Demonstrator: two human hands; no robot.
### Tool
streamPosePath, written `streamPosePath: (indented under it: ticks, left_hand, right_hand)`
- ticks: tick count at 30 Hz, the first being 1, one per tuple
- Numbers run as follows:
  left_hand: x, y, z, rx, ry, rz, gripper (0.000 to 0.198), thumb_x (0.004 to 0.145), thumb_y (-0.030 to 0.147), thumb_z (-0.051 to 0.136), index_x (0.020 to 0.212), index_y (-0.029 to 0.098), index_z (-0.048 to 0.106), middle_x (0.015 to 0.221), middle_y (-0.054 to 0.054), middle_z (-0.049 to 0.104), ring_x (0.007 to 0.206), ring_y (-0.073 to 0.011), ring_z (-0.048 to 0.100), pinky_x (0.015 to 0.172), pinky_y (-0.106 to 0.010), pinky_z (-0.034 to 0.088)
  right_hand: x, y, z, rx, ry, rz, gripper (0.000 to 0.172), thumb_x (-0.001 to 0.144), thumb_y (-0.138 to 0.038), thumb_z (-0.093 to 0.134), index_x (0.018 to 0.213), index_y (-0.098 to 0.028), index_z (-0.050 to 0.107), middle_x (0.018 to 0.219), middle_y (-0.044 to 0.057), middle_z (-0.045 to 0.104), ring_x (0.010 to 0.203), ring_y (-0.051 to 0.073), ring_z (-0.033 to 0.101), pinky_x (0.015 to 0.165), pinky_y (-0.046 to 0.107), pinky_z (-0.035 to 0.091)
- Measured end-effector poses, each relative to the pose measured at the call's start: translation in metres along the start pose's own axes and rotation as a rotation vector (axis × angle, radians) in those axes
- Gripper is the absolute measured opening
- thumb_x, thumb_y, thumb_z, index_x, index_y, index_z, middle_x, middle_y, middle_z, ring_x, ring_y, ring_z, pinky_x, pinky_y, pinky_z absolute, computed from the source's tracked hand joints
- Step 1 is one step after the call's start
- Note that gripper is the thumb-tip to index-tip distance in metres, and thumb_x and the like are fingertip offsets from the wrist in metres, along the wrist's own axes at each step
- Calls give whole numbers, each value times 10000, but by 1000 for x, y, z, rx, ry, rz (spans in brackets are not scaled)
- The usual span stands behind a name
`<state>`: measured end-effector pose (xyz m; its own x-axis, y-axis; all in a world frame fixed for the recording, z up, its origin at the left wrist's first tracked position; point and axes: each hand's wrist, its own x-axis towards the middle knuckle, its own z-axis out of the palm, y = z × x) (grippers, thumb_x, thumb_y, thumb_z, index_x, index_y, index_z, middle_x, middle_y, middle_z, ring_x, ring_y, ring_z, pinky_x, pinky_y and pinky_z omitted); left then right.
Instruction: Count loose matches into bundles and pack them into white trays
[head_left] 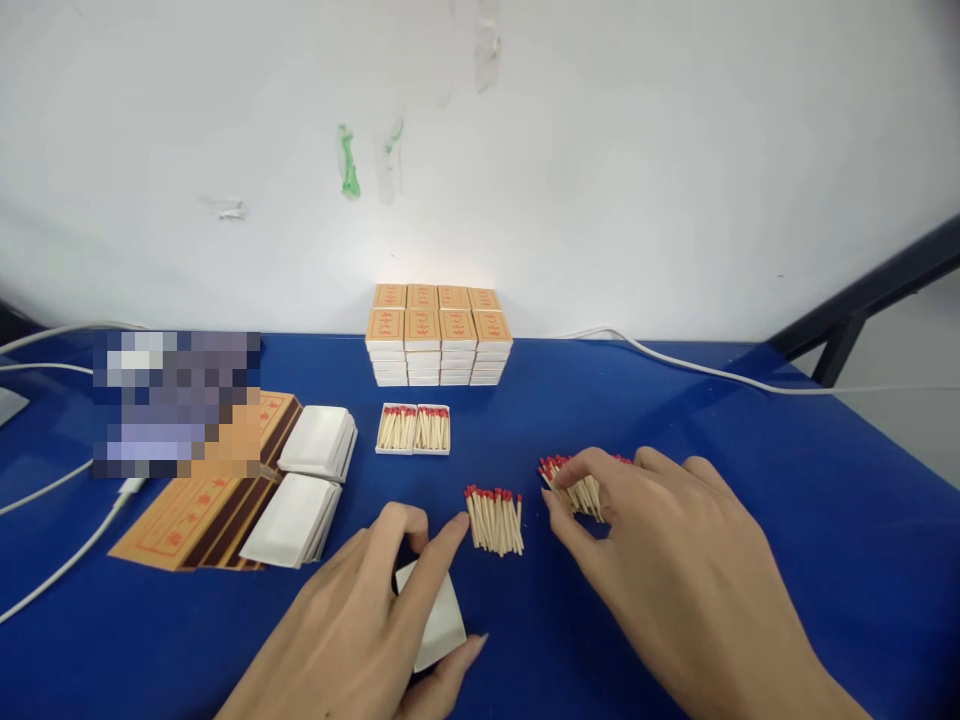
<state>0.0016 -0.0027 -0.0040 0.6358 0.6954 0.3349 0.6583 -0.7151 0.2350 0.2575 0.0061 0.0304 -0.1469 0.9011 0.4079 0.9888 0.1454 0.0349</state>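
My left hand (367,600) grips a white matchbox tray (441,625) between thumb and fingers, its index fingertip close beside a small pile of red-tipped matches (495,520). The tray's inside cannot be made out. Over a second, larger heap of matches (585,495) on the right, my right hand (660,570) is closed, thumb and index finger nearly together at the heap's left side. The hand hides part of this heap. Two white trays filled with matches (414,430) lie side by side beyond the small pile.
Stacked matchboxes (439,335) stand against the white wall (637,170). Left are stacks of white trays (296,515) and flat orange printed matchbox sleeves (180,515). White cables (97,540) cross the blue table (817,520); a blurred-out object (180,400) lies back left.
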Motion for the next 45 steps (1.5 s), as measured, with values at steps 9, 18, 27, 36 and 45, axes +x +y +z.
streamPosePath:
  ticks: [9, 18, 27, 36, 45]
  left_hand:
    - [-5, -1, 2, -10, -34, -28, 542, 1099, 392, 590, 1605, 224, 495, 1215, -104, 611, 867, -206, 750, 738, -344, 701]
    - [-3, -1, 0, 2, -15, -10, 507, 1104, 386, 570, 1572, 195, 526, 1177, -103, 611, 827, -203, 747, 696, -340, 698]
    - [-2, 1, -1, 0, 14, -5, 468, 1127, 394, 527, 1550, 195, 537, 1171, -105, 629, 833, -200, 763, 703, -329, 699]
    - [0, 0, -1, -22, -6, -1, 463, 1110, 364, 540, 1530, 169, 529, 1148, -102, 617, 787, -193, 758, 656, -325, 695]
    - [0, 2, -2, -26, -49, -14, 525, 1064, 332, 608, 1553, 173, 502, 1176, -109, 614, 826, -218, 766, 685, -362, 707]
  right_hand:
    - [-3, -6, -2, -146, 32, -66, 270, 1020, -228, 532, 782, -261, 656, 650, 54, 690, 699, 287, 619, 748, 437, 335]
    - [-3, -6, 0, -29, -23, -39, 269, 990, -210, 597, 726, -261, 616, 639, 17, 676, 716, 276, 660, 755, 435, 353]
    - [2, -6, -1, 198, -92, 148, 198, 939, -352, 705, 757, -285, 670, 652, -19, 635, 634, 228, 599, 688, 397, 383]
    - [5, -27, -2, 413, -156, 211, 325, 953, -431, 686, 675, -280, 614, 585, -31, 462, 602, 194, 535, 591, 347, 353]
    - [5, -39, 1, 529, -233, 236, 402, 1058, -474, 510, 721, -264, 579, 669, 9, 557, 725, 223, 576, 674, 372, 386]
